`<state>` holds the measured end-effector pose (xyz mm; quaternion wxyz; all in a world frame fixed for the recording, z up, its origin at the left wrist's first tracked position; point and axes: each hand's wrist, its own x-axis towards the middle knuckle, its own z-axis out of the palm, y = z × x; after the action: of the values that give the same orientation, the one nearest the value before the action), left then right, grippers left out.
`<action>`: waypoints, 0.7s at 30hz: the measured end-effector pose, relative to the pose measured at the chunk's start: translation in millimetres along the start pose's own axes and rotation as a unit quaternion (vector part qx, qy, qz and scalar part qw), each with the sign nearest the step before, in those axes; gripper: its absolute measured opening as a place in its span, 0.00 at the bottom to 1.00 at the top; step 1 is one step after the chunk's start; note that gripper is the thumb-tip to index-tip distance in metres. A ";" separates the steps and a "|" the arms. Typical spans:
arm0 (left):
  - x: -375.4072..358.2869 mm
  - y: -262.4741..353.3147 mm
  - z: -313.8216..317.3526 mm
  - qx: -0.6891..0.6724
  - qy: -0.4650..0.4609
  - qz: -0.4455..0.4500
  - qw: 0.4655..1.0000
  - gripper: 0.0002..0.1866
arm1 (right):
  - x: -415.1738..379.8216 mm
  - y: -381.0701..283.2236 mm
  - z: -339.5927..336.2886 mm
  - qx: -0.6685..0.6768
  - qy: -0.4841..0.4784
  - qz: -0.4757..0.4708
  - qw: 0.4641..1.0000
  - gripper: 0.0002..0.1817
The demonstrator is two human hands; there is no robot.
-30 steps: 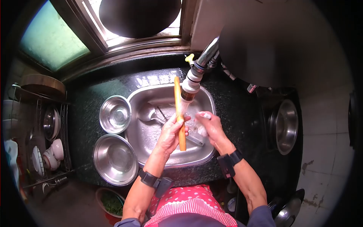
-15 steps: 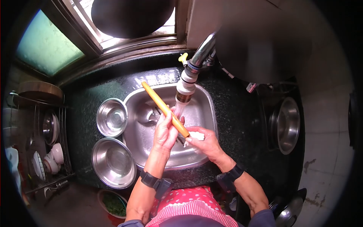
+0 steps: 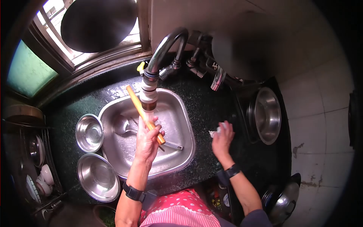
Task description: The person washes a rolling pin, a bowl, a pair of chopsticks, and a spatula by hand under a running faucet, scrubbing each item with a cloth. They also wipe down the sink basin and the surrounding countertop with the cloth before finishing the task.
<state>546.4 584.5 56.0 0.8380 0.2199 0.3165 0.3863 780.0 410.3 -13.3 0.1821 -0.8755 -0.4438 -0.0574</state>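
My left hand [image 3: 146,142] is wrapped round a long, slim, tan wooden rolling pin [image 3: 135,100], held slanting over the sink [image 3: 176,162]. The pin's upper part passes close beside the tap nozzle [image 3: 149,94], and water falls onto my fingers. Beneath that hand a metal ladle [image 3: 122,125] lies in the sink, its handle partly hidden. Over the dark counter to the right of the sink is my right hand [image 3: 223,140], fingers curled round a white crumpled wad [image 3: 214,132], mostly covered by the hand.
Two steel bowls, a smaller one [image 3: 89,132] and a larger one [image 3: 99,177], stand along the sink's left side. A dish rack [image 3: 53,166] with crockery is at far left. On the right sits a wide steel basin [image 3: 268,116] beside the stove.
My right hand has left the pin's lower end and moved right over the counter with the white wad. My left hand still grips the pin. The view has swung right.
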 end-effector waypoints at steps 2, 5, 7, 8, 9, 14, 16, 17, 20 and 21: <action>-3.9 -6.0 -1.3 -0.006 -0.001 -0.010 1.000 0.25 | 3.8 -37.8 16.7 -0.001 -0.030 -0.039 0.999 0.27; -5.0 -12.0 -4.4 -0.005 -0.010 -0.083 0.996 0.22 | 20.6 -98.5 30.9 0.064 -0.056 -0.206 0.975 0.28; -14.6 -4.5 5.0 0.028 0.005 -0.069 0.997 0.24 | 42.2 -112.6 27.4 0.214 -0.085 -0.246 0.942 0.27; -19.9 3.0 8.3 0.031 -0.003 -0.080 0.996 0.27 | 57.1 -108.7 26.7 0.218 -0.052 -0.255 0.941 0.27; -24.6 10.4 8.5 0.036 -0.009 -0.092 0.995 0.29 | 74.3 -102.4 25.8 0.239 0.006 -0.224 0.945 0.24; -43.2 7.1 -8.3 0.085 0.008 -0.136 0.987 0.36 | 129.7 -58.5 67.7 0.049 -0.030 0.055 0.997 0.30; -47.5 6.4 -6.4 0.062 0.021 -0.128 0.990 0.36 | 138.3 -78.2 77.2 0.106 -0.071 -0.035 0.991 0.32; -47.0 3.7 -7.0 0.057 0.021 -0.117 0.991 0.36 | 140.9 -92.1 78.6 0.138 -0.112 -0.088 0.980 0.32; -34.0 -0.7 -1.3 0.014 0.034 -0.094 0.995 0.36 | 110.7 -110.2 68.1 0.149 -0.106 -0.213 0.960 0.27; -28.9 0.3 0.3 0.014 0.033 -0.096 0.995 0.36 | 97.6 -107.3 58.5 0.149 -0.119 -0.216 0.958 0.26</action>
<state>531.9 561.9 66.8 0.8572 0.1866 0.3693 0.3064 749.3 563.7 -13.2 0.2398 -0.7224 -0.6442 0.0758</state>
